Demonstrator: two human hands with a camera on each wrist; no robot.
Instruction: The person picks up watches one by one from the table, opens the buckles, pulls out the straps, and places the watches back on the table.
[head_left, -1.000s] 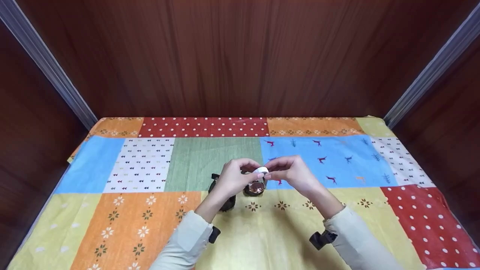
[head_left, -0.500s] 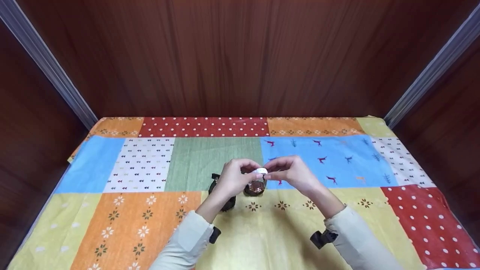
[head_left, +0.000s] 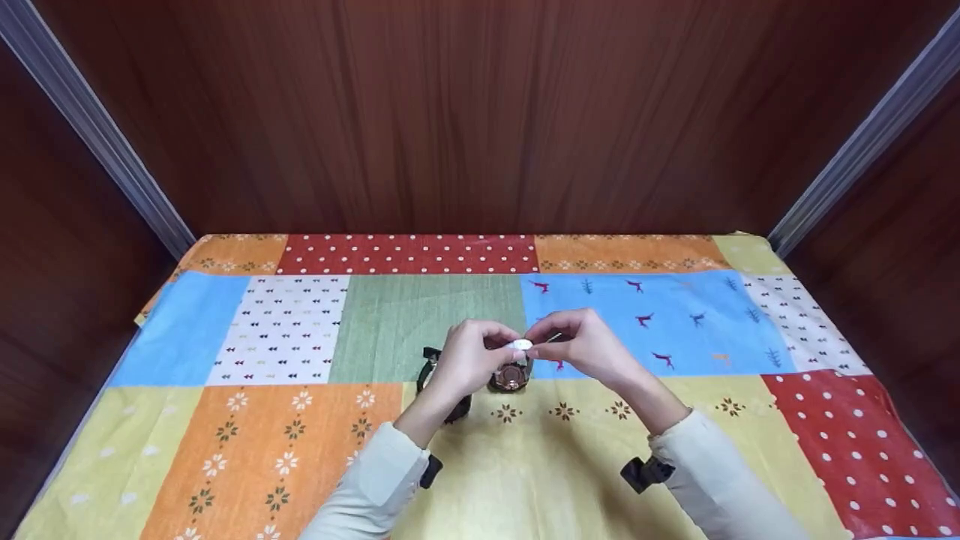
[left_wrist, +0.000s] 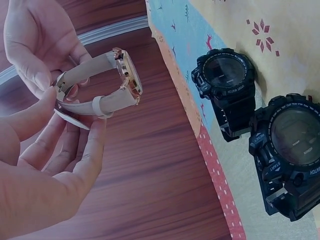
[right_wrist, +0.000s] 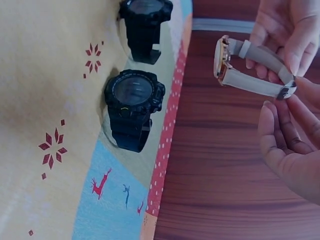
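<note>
Between my two hands hangs a wristwatch (left_wrist: 127,75) with a rose-gold case and a pale, off-white strap, its face turned toward the table. The strap is looped, and its buckle (right_wrist: 286,92) lies at the fingertips. My left hand (head_left: 461,364) pinches the strap (head_left: 523,344) from the left. From the right, my right hand (head_left: 589,349) pinches it by the buckle end. A loose strap tip (left_wrist: 72,120) sticks out in the left wrist view. Fingers partly hide the buckle, so I cannot tell whether it is fastened.
Two black digital sports watches stand on the patchwork tablecloth (head_left: 480,487): one (left_wrist: 295,135) at the left, partly behind my left wrist in the head view, the other (right_wrist: 132,95) below the held watch. Brown wood-grain panels (head_left: 480,112) surround the table's back and sides.
The white strap piece between my fingers has tilted and shows flatter and smaller. My right fingers have shifted slightly, and a thin pale strip now shows beside them. The black watches have not moved.
</note>
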